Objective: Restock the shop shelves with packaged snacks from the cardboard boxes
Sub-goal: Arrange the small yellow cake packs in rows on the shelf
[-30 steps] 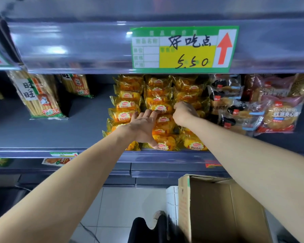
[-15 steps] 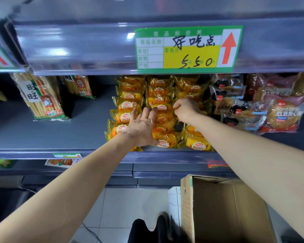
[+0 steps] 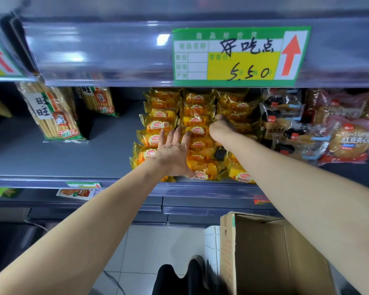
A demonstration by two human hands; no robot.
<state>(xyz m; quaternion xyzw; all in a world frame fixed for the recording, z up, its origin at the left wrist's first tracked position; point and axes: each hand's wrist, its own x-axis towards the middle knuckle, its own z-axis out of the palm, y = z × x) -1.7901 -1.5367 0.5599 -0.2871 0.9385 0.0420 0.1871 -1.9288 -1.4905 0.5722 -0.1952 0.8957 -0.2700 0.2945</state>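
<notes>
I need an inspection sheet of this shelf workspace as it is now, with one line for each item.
Surface: grey shelf with a clear price rail along its front edge.
Job's things: yellow snack packets stacked in rows at mid-shelf; open cardboard box below on the right.
Clutter: nothing seen.
Grippers: left hand flat, fingers straight, pressing the packets; right hand curled among them, grip unclear.
Cables: one thin cable on the floor tiles.
Surroundings: rice cracker bags to the left, red bean buns to the right, price tag above.
</notes>
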